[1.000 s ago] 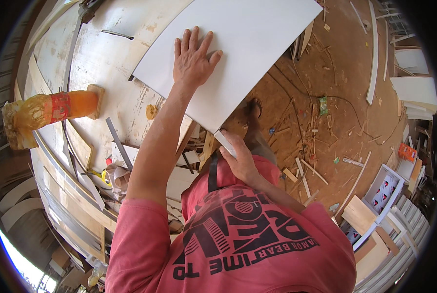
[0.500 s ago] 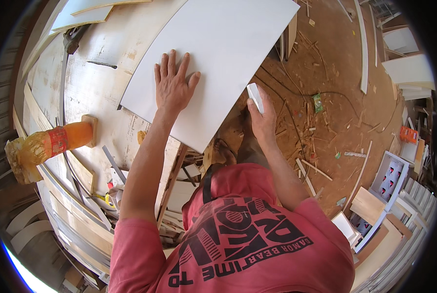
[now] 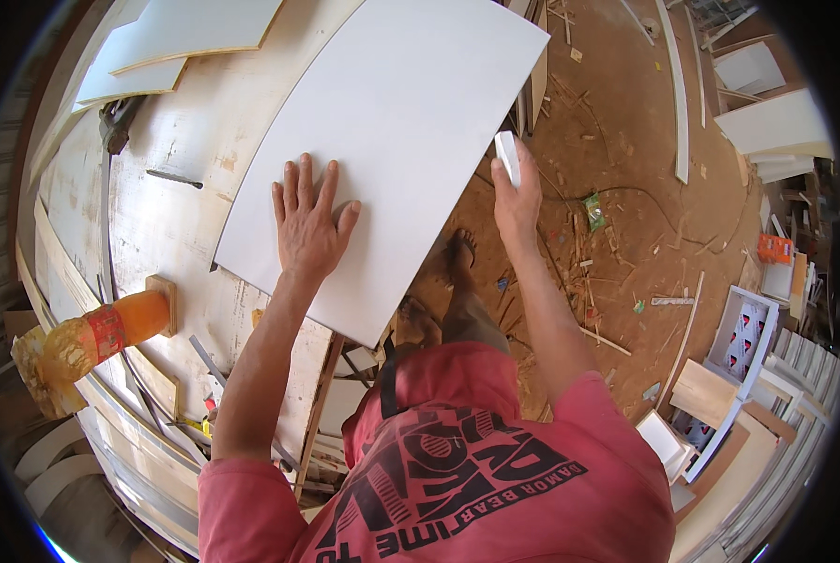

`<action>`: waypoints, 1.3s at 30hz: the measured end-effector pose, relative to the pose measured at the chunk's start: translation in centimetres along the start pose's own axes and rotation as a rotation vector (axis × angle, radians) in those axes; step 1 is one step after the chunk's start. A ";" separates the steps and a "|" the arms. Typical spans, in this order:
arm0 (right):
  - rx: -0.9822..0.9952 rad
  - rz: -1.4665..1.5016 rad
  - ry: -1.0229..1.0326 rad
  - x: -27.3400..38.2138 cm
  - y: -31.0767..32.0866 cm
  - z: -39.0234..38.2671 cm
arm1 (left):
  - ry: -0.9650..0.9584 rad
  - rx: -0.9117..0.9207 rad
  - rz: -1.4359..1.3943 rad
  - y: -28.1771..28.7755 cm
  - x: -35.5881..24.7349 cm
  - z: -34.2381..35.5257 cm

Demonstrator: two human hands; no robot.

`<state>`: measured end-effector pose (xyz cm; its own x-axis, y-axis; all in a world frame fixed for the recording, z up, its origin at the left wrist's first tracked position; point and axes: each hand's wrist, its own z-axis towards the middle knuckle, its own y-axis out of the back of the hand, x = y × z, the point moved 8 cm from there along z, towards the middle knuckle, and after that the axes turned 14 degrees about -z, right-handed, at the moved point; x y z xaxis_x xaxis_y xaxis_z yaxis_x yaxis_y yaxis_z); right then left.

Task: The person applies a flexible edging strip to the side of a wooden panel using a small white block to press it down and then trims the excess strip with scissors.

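Black lettering point(image 3: 443, 479) — on a red shirt point(image 3: 608, 460), red label point(image 3: 106, 330) — on an orange bottle point(image 3: 144, 317)

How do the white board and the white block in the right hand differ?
Size: the board is a broad sheet, while the block is small enough for one hand to hold.
Shape: the board has wide, flat faces; the block is a narrow bar.
Support: the board lies on the table under the spread left hand, whereas the block is gripped in the right hand.
Shared: both look white.
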<state>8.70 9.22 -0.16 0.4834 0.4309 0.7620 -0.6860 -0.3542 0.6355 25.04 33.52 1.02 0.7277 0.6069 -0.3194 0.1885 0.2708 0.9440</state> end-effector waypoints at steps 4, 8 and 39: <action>-0.064 0.075 0.014 -3.4 0.4 8.4 | -0.003 0.017 -0.031 0.5 -0.1 0.7; -0.155 0.165 -0.064 -6.0 0.7 16.6 | -0.017 0.009 -0.009 0.7 -0.6 0.9; 0.765 0.190 0.139 4.1 -4.7 -25.8 | 0.021 -0.129 -0.033 -0.1 0.8 0.2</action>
<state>-0.09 34.04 -3.26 0.2891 0.3875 0.8754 -0.1626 -0.8812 0.4438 25.77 33.81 0.64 0.7084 0.6109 -0.3534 0.1249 0.3843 0.9147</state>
